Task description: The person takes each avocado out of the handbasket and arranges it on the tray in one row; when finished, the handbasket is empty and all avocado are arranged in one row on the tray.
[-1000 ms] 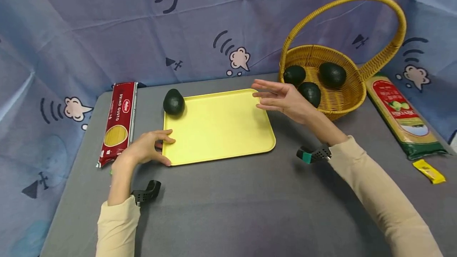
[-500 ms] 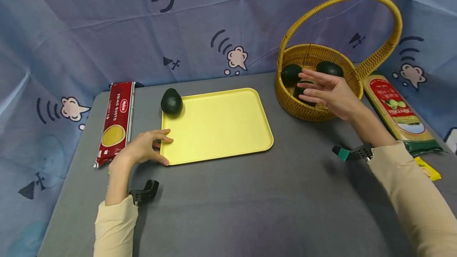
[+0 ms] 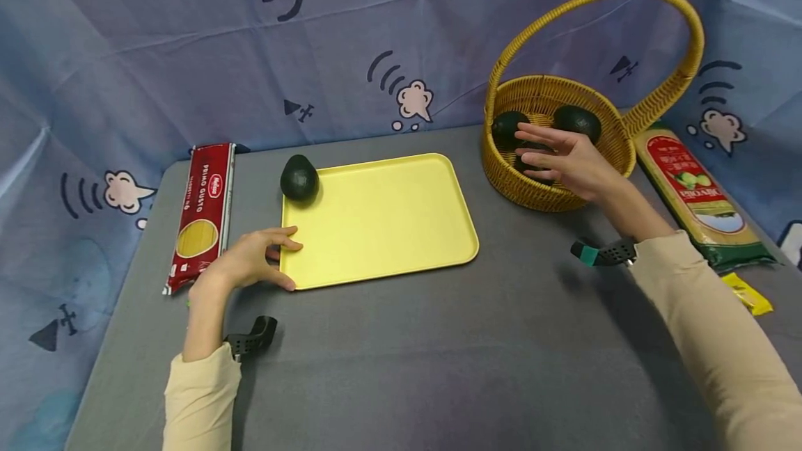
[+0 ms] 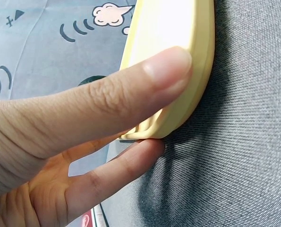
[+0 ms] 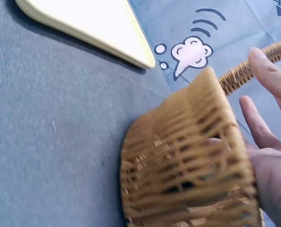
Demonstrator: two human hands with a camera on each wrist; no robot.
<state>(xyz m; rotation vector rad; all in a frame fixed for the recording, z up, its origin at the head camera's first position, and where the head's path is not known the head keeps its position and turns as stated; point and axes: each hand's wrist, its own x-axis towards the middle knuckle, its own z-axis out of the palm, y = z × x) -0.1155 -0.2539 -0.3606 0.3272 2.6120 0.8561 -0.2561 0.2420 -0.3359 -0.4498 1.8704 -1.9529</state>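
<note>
A person's left hand (image 3: 247,259) holds the near left corner of a yellow tray (image 3: 382,221), its thumb laid over the rim and a finger touching the corner from outside in the left wrist view. Fingers and thumb are parted only by the tray's edge. The right hand (image 3: 573,159) reaches over a wicker basket (image 3: 526,190), its fingers extended and spread, with nothing seen in its grasp; whether a fingertip touches the fruit below cannot be told.

Three dark avocados lie in the basket: one at the left (image 3: 507,129), one at the right (image 3: 578,122) and a third partly hidden behind the fingers. A single avocado (image 3: 299,179) sits at the tray's far left corner, narrow end pointing away from the person.

The tray lies flat on a gray counter (image 3: 401,367), with the basket beyond its right end, well apart from the left hand. A red pasta packet (image 3: 200,218) rests to the left of the tray. Right of the basket lies a green-ended bag (image 3: 698,190), a small yellow packet (image 3: 748,294) near its lower end. A blue printed cloth (image 3: 351,47) hangs behind.
</note>
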